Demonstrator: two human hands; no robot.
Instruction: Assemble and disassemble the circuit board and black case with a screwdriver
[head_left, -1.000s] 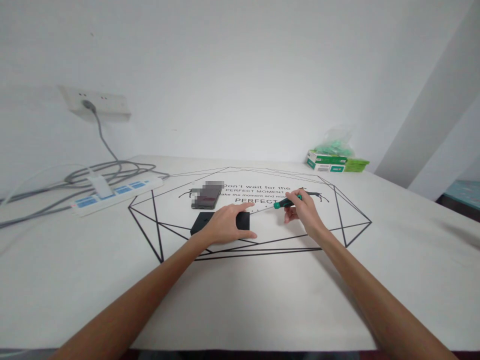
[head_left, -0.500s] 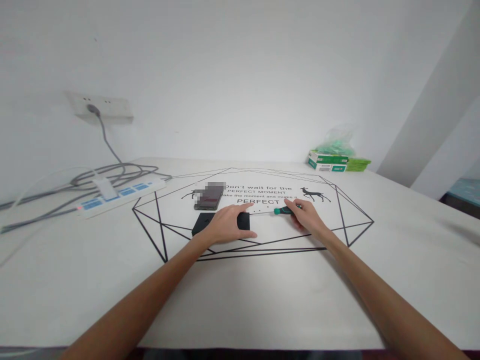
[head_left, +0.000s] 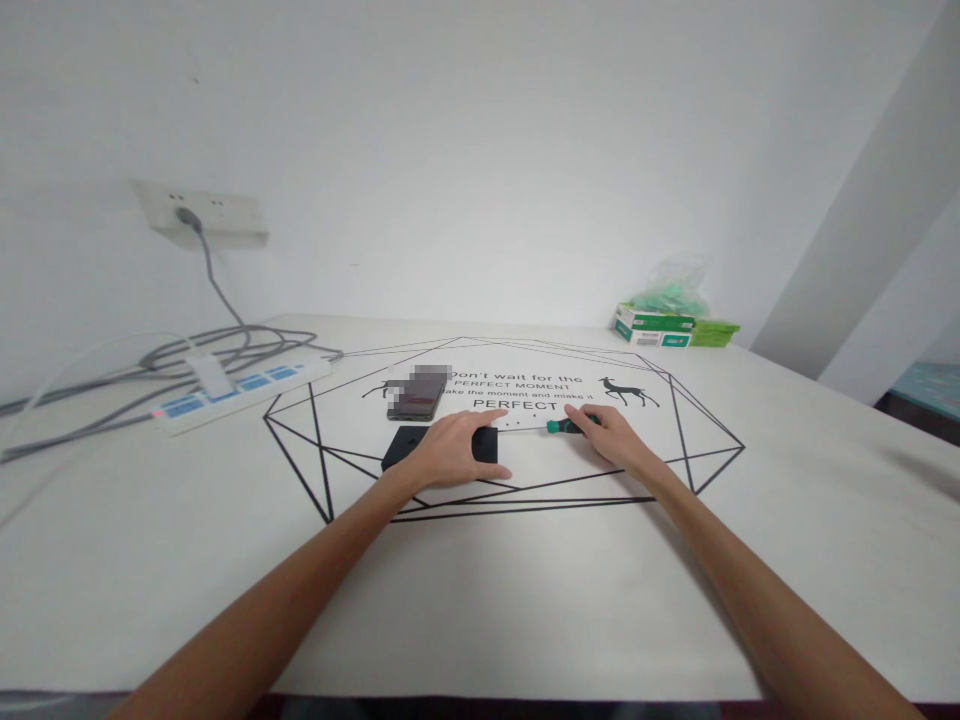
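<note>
A flat black box-shaped device point(head_left: 401, 446) lies on the printed table mat, with my left hand point(head_left: 453, 450) laid across it, thumb and fingers gripping its near and far sides. My right hand point(head_left: 609, 436) is closed around the green-and-black handle of a screwdriver point(head_left: 557, 426). The screwdriver lies nearly level, its thin shaft pointing left to the device's right end. Whether the tip sits in a screw there is too small to tell. Several tiny dark specks, perhaps screws, lie just beyond the shaft.
Behind the device lies a dark phone point(head_left: 424, 395), partly pixelated. At left are a white power strip point(head_left: 247, 390) and coiled grey cables point(head_left: 225, 345), plugged into a wall socket point(head_left: 214, 212). Green-and-white boxes point(head_left: 652, 325) with a plastic bag point(head_left: 673, 288) stand at the back right.
Both hands keep their holds on the device and the screwdriver. The right hand's fingers have shifted slightly on the handle. The whole view has moved very little.
</note>
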